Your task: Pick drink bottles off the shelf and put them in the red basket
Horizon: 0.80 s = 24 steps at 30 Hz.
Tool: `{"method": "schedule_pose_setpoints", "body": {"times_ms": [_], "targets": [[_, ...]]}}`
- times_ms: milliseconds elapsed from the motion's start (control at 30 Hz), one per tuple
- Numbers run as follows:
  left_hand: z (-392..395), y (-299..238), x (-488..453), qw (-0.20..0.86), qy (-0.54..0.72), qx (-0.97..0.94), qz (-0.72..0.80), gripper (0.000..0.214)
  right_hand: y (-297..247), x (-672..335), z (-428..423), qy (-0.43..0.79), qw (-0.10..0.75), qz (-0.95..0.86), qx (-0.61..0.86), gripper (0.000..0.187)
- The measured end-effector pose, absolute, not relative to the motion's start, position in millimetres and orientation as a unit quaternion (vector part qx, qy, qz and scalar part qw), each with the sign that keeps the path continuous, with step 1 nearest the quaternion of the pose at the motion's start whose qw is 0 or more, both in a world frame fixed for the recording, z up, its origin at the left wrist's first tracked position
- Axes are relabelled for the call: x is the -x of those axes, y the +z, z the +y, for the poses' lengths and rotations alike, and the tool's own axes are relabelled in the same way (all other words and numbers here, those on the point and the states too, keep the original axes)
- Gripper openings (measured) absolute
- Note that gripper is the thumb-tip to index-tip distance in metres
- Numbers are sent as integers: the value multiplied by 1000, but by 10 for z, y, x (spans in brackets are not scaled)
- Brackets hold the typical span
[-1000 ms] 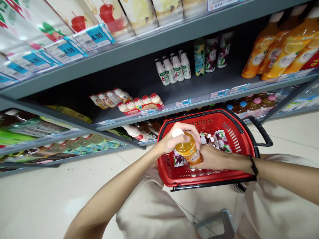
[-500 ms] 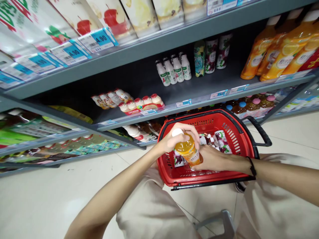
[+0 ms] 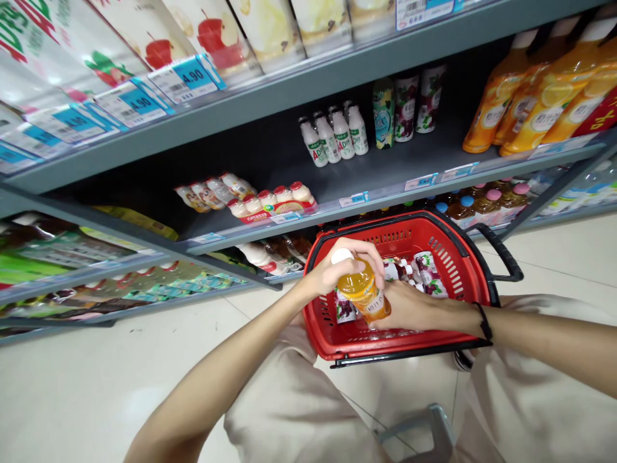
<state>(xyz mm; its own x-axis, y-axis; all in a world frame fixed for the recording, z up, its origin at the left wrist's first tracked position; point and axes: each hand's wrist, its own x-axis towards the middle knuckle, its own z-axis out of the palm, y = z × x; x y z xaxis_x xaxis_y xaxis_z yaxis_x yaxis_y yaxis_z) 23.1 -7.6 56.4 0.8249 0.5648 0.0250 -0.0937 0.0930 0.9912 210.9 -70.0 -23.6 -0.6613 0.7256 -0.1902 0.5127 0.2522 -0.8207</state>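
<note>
A bottle of orange juice (image 3: 361, 286) with a white cap is held tilted over the red shopping basket (image 3: 332, 344). My left hand (image 3: 332, 267) is wrapped round its upper part, just below the cap. Lower down, my right hand (image 3: 409, 305) grips the bottle near its base, a dark band on the wrist; some of its fingers are hidden behind the bottle. Inside the basket lie a can with a grape print (image 3: 429, 273), another grape-printed container (image 3: 346, 308) and small bottles partly covered by my hands.
Shelves rise ahead, with small white milk bottles (image 3: 340, 138), red-capped yogurt drinks (image 3: 274, 200) and large orange juice bottles (image 3: 535, 106). The basket's black handle (image 3: 506, 257) sticks out to the right. A grey metal stool-like frame (image 3: 436, 431) stands between my legs.
The view has shifted very slightly. Both hands stay on the juice bottle in almost the same place over the basket.
</note>
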Motion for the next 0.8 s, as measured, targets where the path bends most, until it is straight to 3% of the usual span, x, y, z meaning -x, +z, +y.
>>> {"method": "schedule_pose_setpoints", "body": {"times_ms": [800], "targets": [[-87,516,-235,731,225,-620,178,23,-275,-2106,-686,475,75,-772,417,32]]}}
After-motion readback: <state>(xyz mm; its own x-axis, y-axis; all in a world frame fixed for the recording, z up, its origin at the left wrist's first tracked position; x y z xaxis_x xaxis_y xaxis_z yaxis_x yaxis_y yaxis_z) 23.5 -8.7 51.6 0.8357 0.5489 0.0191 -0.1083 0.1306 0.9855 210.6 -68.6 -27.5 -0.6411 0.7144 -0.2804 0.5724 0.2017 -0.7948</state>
